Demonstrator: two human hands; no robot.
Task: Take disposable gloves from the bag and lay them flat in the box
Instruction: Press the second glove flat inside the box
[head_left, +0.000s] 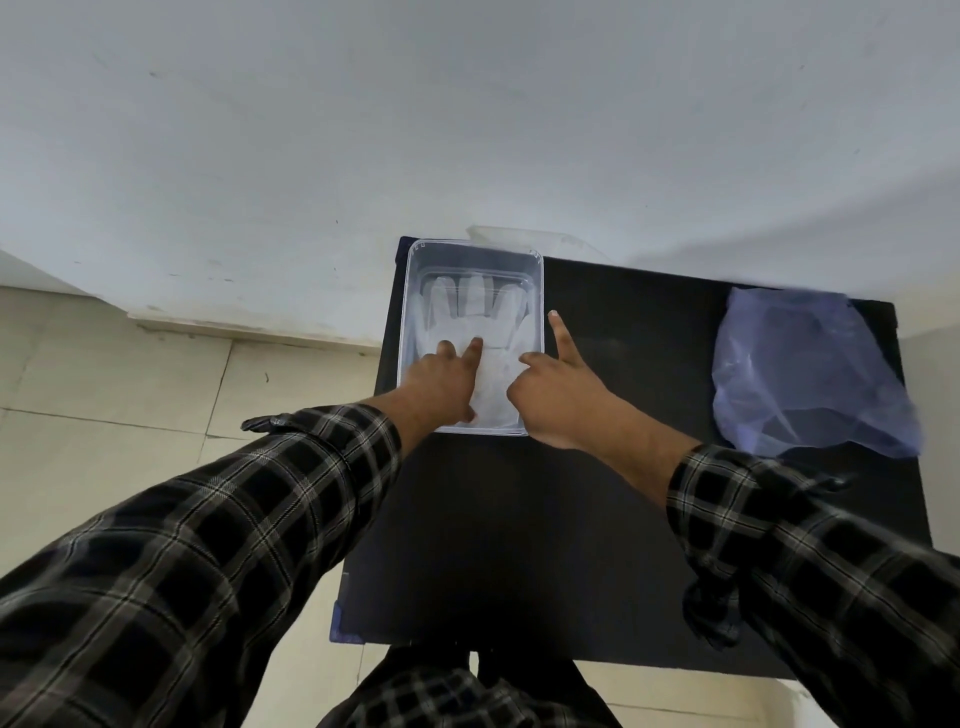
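Note:
A clear plastic box (415, 270) stands at the far left of the black table. Inside it lies a translucent white disposable glove (480, 312), spread flat with its fingers pointing away from me. My left hand (441, 382) reaches into the box and presses the glove's palm with two straight fingers. My right hand (558, 387) hovers over the box's right rim, one finger touching the glove near its cuff and the index finger pointing up and away. The bluish plastic bag (802, 371) lies crumpled at the table's far right.
The black table (597, 519) stands against a white wall; its left edge drops to a tiled floor (130, 405). A second clear plastic piece (498, 234) shows behind the box at the wall.

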